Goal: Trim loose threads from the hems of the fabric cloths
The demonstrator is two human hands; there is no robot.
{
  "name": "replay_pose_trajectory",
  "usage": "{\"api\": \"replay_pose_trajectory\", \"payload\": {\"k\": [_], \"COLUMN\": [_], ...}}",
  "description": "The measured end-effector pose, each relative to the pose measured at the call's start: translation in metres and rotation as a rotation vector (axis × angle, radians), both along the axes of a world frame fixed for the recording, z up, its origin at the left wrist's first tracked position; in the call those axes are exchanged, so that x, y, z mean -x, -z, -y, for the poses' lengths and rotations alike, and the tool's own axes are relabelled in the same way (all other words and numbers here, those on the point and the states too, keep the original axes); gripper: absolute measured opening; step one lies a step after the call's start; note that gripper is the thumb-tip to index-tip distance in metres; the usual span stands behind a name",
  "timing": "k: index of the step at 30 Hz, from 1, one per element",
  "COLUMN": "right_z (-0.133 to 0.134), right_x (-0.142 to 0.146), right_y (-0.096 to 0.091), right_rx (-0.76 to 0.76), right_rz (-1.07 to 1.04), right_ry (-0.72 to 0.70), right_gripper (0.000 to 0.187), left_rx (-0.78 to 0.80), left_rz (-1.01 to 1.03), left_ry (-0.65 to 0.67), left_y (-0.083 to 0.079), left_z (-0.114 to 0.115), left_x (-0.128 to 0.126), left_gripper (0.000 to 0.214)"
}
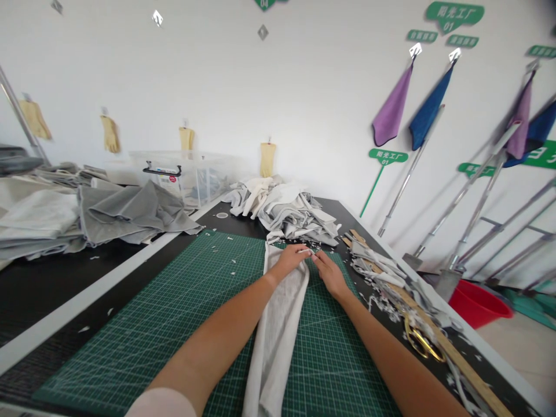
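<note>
A long strip of light grey fabric [280, 324] lies lengthwise on the green cutting mat [174, 318], its long edges curled up. At its far end, my left hand [292, 258] pinches the fabric's corner between thumb and fingers. My right hand [330, 274] is closed at the same corner from the right, its fingertips almost meeting those of the left. The fabric edge between the fingertips shows only as a thin pale bit. Small white scraps are scattered on the mat around the hands.
Behind the mat sits a heap of grey-white fabric pieces [286, 205]. More grey cloths [134, 211] pile up on the left by a clear plastic box [174, 174]. Gold-handled scissors [421, 341], a wooden strip [460, 370] and offcuts lie along the right edge. A red basin [480, 304] stands beyond.
</note>
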State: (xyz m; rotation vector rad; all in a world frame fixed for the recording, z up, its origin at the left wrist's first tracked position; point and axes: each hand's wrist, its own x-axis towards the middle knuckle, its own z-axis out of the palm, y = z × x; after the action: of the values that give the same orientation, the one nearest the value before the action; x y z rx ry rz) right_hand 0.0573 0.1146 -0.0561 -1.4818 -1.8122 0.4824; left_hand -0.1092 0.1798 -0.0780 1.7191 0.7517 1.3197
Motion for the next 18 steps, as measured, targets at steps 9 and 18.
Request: {"api": "replay_pose_trajectory", "payload": {"k": [9, 18], "right_z": [0.0014, 0.0008], "right_x": [0.0010, -0.0008], "right_y": [-0.0010, 0.0019], "right_rx": [-0.019, -0.042], "right_rz": [-0.047, -0.093], "right_ry": [-0.038, -0.079], "right_gripper": [0.045, 0.040], "left_rx": [-0.011, 0.018], "left_rz": [-0.007, -0.017], "left_ry": [0.040, 0.047], "left_y": [0.0043, 0.0021], "left_z": [-0.0045, -0.0025], "left_x": [0.0007, 0.0024], "left_gripper": [0.031, 0.032]}}
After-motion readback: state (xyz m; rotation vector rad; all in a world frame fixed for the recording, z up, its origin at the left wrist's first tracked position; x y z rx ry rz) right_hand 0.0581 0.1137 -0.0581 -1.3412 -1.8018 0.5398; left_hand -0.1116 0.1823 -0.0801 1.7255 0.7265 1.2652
